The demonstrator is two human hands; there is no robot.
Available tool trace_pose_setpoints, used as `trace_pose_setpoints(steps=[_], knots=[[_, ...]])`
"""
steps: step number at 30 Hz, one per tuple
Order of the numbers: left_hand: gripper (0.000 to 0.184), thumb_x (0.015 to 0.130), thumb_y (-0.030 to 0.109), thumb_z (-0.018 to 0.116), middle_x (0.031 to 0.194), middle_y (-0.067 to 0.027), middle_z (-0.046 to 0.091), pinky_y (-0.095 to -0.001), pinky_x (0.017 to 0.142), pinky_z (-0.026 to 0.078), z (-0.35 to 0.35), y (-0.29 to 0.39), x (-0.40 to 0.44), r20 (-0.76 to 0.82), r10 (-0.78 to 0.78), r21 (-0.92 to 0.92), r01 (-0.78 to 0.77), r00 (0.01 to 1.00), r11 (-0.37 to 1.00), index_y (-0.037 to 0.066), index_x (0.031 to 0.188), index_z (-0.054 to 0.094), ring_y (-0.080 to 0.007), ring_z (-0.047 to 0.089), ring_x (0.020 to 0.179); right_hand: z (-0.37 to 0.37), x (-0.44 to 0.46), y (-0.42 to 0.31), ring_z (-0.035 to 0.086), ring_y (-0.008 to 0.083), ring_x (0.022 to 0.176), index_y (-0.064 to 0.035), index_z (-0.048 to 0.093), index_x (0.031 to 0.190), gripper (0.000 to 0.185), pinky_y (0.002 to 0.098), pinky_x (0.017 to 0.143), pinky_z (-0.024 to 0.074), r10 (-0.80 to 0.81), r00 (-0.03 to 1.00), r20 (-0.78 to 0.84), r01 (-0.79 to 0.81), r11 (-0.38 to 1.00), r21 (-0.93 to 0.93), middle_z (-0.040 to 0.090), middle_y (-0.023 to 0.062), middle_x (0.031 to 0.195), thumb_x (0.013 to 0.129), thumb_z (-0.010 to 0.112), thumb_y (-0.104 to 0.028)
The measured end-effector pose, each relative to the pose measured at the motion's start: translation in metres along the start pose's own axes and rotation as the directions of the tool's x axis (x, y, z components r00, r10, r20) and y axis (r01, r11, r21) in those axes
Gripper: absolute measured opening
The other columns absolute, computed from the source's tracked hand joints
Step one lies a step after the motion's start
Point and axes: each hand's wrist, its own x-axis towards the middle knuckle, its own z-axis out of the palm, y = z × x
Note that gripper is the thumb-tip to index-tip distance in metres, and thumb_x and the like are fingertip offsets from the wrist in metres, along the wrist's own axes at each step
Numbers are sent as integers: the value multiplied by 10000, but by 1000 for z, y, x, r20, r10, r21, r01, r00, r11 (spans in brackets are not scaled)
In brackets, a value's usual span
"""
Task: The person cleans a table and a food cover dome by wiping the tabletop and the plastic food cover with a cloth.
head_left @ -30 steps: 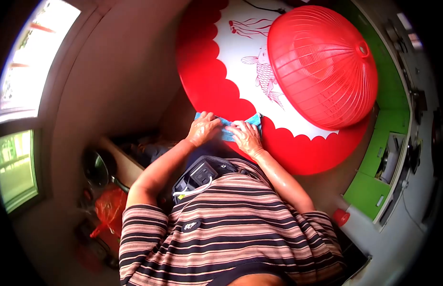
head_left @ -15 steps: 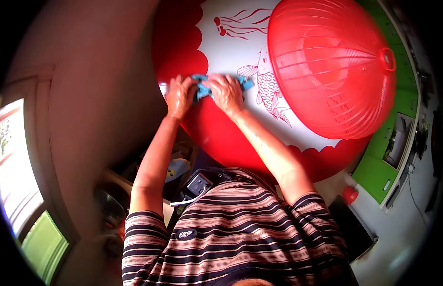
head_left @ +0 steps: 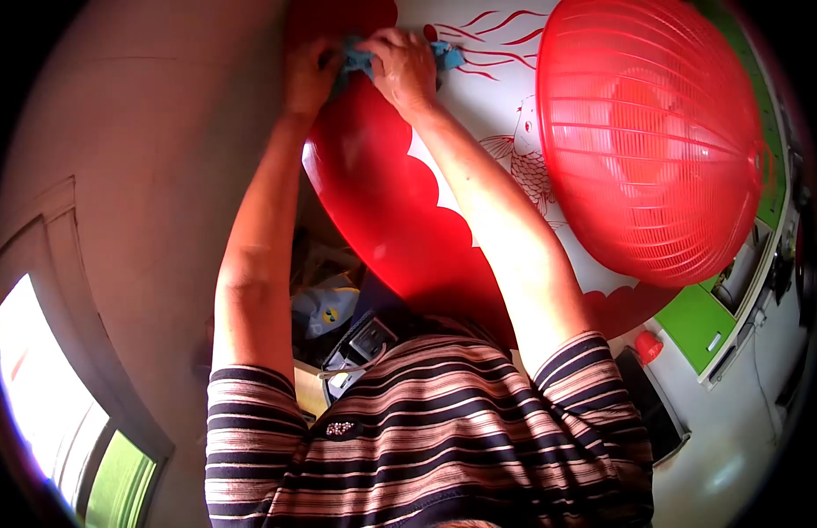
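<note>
A blue cloth [head_left: 359,60] lies bunched on the far left part of a round table [head_left: 373,185] with a scalloped red border and a white middle. My left hand [head_left: 310,77], in shadow at the table's rim, grips the cloth's left end with curled fingers. Pressed over the other part of the cloth is my right hand [head_left: 403,69], its fingers bent around it. A blue end sticks out to the right of that hand, beside red wavy lines printed on the table. Some fingertips are hidden in the cloth.
A large red mesh food cover [head_left: 655,141] stands on the table's right side, partly over a printed fish [head_left: 530,163]. A wall [head_left: 162,132] is close on the left. Green cabinets [head_left: 703,326] line the right. A power socket box [head_left: 370,340] sits below the table edge.
Both hands have moved farther away along the table's left side with the cloth, from near the fish to the wavy lines. The camera view has shifted too.
</note>
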Motion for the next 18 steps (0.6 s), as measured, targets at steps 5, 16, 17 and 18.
trace_pose_setpoints(steps=[5,16,17,18], knots=[[165,813,180,730,816,-110,606,-423,705,458,-26,39,-83,77,-114,-26,116,991,993,110,953,678,-298,572,771,-35,-60,-20,579,206,1003,-253,726,946,290,392,829,433,-62,980,189,37,990,133,613,-56,1038,759,664,-40],[189,799,186,743,847,-81,552,-433,725,475,-21,168,-272,231,-155,149,123,961,981,145,966,666,-297,545,844,-159,-233,-27,570,224,1061,-218,712,912,183,427,880,429,-200,905,375,106,961,256,594,2,1059,828,613,-90],[190,794,194,740,865,-90,560,-444,747,482,-18,182,-283,278,-147,139,111,949,984,144,959,661,-315,554,864,-175,-247,-22,570,226,1057,-221,708,920,188,426,880,429,-193,888,418,88,962,258,591,2,1062,817,620,-90],[201,785,176,744,814,-84,549,-417,757,462,-14,191,-292,304,-49,128,11,951,992,123,960,660,-302,552,825,-192,-261,-18,569,228,1053,-223,703,928,196,426,880,429,-187,868,461,69,963,259,587,1,1065,807,628,-89]])
